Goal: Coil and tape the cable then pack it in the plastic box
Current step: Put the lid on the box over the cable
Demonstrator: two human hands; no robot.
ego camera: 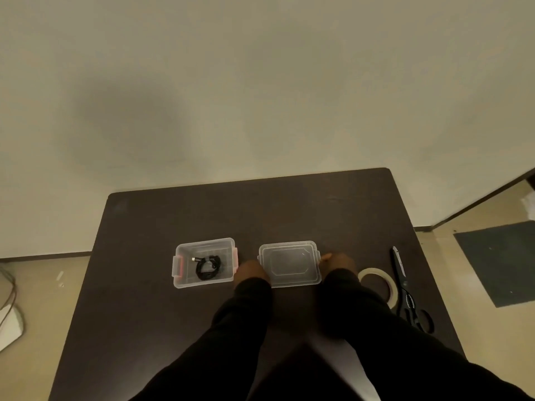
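A coiled black cable [207, 267] lies inside the clear plastic box [185, 280], which stands open on the dark table [144, 299]. To the right of the box lies its clear lid [290, 263], flat on the table. My left hand [251, 270] holds the lid's left edge and my right hand [337, 263] holds its right edge. Dark sleeves cover both arms and hide most of each hand's fingers.
A roll of pale tape [379, 280] lies right of the lid, with black scissors [405, 290] beside it near the table's right edge. The table's far edge meets a pale wall. A dark mat [500, 261] lies on the floor at the right.
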